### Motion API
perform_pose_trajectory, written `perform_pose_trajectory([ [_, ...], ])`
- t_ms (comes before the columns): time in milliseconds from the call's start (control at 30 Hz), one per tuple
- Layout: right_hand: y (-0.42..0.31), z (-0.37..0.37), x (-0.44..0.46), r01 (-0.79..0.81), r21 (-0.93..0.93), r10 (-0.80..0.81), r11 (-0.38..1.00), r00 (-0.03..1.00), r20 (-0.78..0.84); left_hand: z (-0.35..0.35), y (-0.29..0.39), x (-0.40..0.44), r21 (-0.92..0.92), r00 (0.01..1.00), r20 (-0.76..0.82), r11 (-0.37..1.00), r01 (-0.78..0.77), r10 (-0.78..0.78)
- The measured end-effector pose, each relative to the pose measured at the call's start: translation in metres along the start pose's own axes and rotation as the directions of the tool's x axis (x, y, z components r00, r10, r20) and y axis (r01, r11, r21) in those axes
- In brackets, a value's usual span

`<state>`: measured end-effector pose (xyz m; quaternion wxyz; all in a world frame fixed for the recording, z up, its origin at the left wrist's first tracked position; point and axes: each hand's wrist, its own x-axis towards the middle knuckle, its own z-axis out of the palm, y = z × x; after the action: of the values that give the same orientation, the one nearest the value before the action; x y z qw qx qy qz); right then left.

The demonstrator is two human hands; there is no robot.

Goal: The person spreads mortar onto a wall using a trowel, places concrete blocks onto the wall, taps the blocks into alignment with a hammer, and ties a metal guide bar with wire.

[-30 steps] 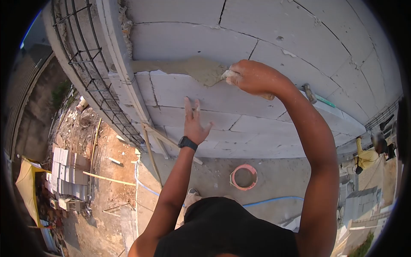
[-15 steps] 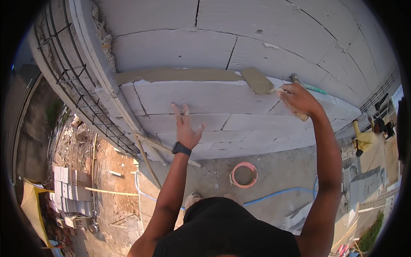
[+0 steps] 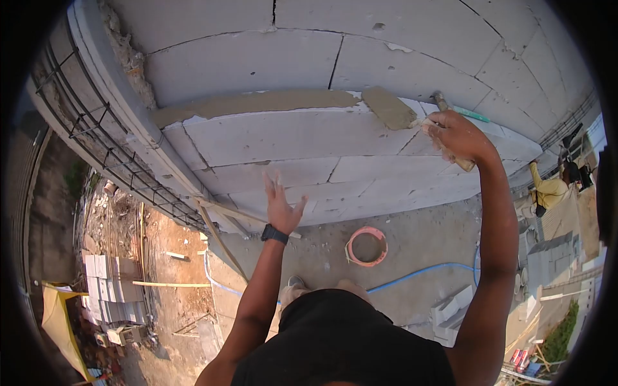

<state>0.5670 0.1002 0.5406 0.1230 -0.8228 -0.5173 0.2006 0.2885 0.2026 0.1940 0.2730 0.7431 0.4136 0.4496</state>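
Observation:
My right hand [image 3: 456, 136] is closed round the handle of a trowel [image 3: 389, 108], its blade coated in grey mortar and held at the top edge of the lower block course. A strip of wet mortar [image 3: 257, 101] runs along that ledge, left of the blade. Just beyond my right hand, a hammer with a green handle [image 3: 473, 115] rests on the ledge. My left hand [image 3: 282, 204] has its fingers spread and holds nothing, in front of the pale block wall [image 3: 270, 136]. Whether it touches the wall I cannot tell.
A pink bucket [image 3: 367, 246] of mortar stands on the floor below, near a blue hose [image 3: 418, 273]. Wooden props [image 3: 222, 238] lean at the wall's left end beside a rebar cage [image 3: 106, 141]. A person in yellow [image 3: 549, 192] is at far right; blocks [image 3: 452, 307] lie behind.
My left hand has moved lower, away from the ledge. The trowel stays near the same spot on the ledge, my right hand slightly further right. The view has shifted a little.

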Motion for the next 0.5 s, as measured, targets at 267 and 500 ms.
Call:
perform_pose_trajectory([
  [267, -0.01, 0.014, 0.018, 0.068, 0.107, -0.071, 0.992, 0.997, 0.027, 0.024, -0.013, -0.03, 0.047, 0.985, 0.172, 0.999, 0.01, -0.018],
  [500, 0.01, 0.013, 0.005, 0.067, 0.083, -0.075, 0.994, 0.993, 0.095, 0.021, -0.026, -0.041, 0.14, 0.968, 0.233, 0.982, -0.129, 0.094],
])
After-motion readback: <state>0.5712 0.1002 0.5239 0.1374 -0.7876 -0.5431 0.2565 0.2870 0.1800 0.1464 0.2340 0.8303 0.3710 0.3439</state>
